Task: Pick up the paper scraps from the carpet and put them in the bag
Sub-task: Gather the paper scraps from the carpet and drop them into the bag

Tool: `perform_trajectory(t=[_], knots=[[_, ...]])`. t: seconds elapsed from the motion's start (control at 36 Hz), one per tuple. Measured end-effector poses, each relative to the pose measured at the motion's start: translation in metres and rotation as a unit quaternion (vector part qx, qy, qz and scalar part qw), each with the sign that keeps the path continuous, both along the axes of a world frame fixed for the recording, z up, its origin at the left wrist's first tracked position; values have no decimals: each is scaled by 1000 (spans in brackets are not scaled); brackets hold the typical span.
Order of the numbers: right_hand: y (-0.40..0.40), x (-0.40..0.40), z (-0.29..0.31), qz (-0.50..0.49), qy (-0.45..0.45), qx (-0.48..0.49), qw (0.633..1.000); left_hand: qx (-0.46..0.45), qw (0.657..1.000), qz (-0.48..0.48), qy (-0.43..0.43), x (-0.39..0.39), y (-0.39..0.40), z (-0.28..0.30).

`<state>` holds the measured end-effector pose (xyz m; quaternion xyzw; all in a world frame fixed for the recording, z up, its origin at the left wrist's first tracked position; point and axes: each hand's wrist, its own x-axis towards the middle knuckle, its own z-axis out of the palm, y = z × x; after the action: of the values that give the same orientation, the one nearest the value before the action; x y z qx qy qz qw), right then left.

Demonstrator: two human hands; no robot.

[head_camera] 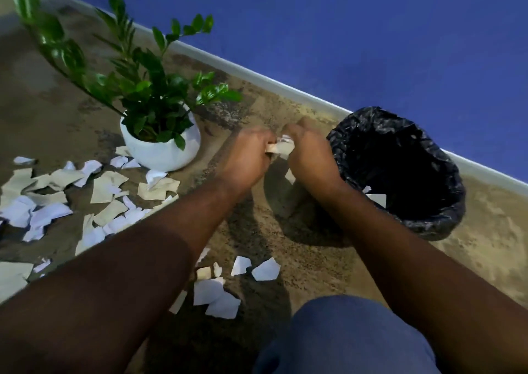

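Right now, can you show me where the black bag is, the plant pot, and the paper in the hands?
black bag (445, 216), head view, on its crinkled right wall.
plant pot (163, 153), head view, on its white front side.
held paper (281, 148), head view, on the scrap between both hands.

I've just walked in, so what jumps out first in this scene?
Two hands meet mid-frame, the left hand and right hand together gripping a wad of paper scraps. Just right of them sits an open black bag by the blue wall. To the left, torn paper litters the carpet before a white potted plant.
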<state>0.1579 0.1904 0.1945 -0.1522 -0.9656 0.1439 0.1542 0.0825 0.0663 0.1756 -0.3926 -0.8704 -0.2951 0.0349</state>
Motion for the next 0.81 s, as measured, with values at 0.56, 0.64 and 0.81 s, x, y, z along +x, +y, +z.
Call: perform_trajectory(t=[0.56,0.64,0.81], knots=[[129,118,45,-186,72,-18,980,90,984,-149,-32,87,167,43],[138,129,34,-197,39,-26,979,73,978,-178,-75,94,174,33],[145,139,22,-186,-2,-68,980,2,975,-204,-91,98,177,25]])
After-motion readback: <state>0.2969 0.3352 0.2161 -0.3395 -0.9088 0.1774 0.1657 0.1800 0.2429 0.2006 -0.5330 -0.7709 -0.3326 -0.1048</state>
